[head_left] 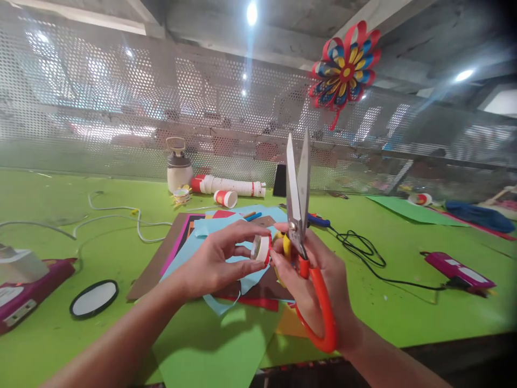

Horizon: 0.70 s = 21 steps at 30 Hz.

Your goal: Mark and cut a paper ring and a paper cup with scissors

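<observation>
My left hand [214, 261] holds a short round piece of a paper cup [262, 250], white with a red edge, between its thumb and fingers. Large scissors [298, 215] with orange-red handles rest in my right hand [323, 275], blades parted and pointing up. The right fingertips also touch the red edge of the cup piece. Something small and yellow [286, 247] shows behind the blades; I cannot make out what it is. Below both hands lie light blue paper sheets [189, 258] with cut strips, on top of a brown sheet [151, 269].
Behind stand a spray bottle [179, 171], a lying stack of paper cups [230, 186] and a single cup [225, 199]. To the right are a black cable [363, 253] and a purple power strip [460, 271]. A round black-rimmed disc [94, 299] lies left.
</observation>
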Tool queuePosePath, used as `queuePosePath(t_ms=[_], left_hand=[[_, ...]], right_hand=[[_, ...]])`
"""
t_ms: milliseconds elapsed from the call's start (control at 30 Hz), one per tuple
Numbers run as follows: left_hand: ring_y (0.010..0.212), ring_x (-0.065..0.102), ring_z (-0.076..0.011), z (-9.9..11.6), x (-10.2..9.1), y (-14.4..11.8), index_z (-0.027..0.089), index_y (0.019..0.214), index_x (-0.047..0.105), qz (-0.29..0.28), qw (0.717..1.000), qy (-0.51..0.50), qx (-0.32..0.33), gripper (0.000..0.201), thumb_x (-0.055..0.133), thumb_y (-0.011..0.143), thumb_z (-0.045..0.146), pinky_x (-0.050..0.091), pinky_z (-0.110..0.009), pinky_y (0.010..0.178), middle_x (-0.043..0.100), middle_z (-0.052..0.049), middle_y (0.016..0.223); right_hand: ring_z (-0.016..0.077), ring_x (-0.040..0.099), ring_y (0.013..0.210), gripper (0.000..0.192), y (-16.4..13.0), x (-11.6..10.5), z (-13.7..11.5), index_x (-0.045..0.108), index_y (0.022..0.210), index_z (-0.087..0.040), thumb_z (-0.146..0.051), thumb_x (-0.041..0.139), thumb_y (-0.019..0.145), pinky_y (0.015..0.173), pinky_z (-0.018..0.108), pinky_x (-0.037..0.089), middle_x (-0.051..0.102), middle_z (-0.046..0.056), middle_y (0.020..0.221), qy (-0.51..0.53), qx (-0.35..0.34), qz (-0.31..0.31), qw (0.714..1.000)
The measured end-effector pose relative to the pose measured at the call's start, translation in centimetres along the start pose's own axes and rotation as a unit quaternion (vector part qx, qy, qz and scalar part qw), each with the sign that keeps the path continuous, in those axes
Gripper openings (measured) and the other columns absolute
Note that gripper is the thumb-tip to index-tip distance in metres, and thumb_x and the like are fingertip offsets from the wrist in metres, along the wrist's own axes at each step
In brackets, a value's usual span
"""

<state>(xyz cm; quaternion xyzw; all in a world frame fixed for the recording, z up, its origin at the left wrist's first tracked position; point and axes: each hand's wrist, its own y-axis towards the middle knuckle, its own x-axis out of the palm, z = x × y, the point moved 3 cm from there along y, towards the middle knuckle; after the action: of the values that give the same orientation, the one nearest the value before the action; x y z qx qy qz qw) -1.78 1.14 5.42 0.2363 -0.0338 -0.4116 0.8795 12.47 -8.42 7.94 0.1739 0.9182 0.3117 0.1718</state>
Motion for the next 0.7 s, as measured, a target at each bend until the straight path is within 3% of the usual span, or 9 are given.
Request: queuePosePath(t_ms=[100,300,500,700], left_hand=[[0.116,0.06,-0.0269,0.1,0.1,0.0,0.027,0.123,0.067,0.012,1.0,0.012,0.005,0.039,0.075,0.085,0.027,0.054,-0.041,0.092,0.06,-0.01,0.125],[0.113,0.062,-0.0265,-0.2,-0.1,0.2,0.027,0.124,0.067,0.05,0.999,-0.002,-0.001,0.039,0.073,0.086,0.028,0.057,-0.04,0.09,0.062,-0.011,0.13],[0.122,0.06,-0.0311,-0.4,-0.4,0.4,0.025,0.122,0.068,0.036,0.998,-0.059,0.004,0.037,0.075,0.085,0.025,0.056,-0.045,0.096,0.063,-0.012,0.133],[0.108,0.066,-0.0225,-0.3,-0.6,0.5,0.028,0.128,0.066,0.014,0.993,-0.115,-0.01,0.041,0.072,0.088,0.022,0.057,-0.036,0.089,0.063,-0.01,0.137]], right_hand=[[0.0091,0.058,0.056,0.026,0.0,0.0,0.4,0.06,0.109,-0.024,-0.012,0.059,0.087,0.049,0.019,0.05,0.059,-0.005,0.074,-0.02,-0.016,0.009,1.0],[0.0134,0.066,0.072,0.026,-0.8,0.2,1.5,0.062,0.106,-0.024,-0.009,0.061,0.085,0.072,0.028,0.056,0.068,-0.001,0.09,-0.063,-0.08,0.042,0.994],[0.0134,0.067,0.072,0.034,-1.3,0.2,1.6,0.062,0.116,-0.028,-0.009,0.061,0.087,0.072,0.028,0.056,0.068,-0.001,0.091,-0.064,-0.092,0.042,0.993],[0.0131,0.06,0.064,0.032,-1.2,-0.6,1.2,0.062,0.116,-0.028,-0.013,0.06,0.089,0.059,0.025,0.053,0.064,-0.002,0.081,-0.062,-0.065,0.031,0.995]])
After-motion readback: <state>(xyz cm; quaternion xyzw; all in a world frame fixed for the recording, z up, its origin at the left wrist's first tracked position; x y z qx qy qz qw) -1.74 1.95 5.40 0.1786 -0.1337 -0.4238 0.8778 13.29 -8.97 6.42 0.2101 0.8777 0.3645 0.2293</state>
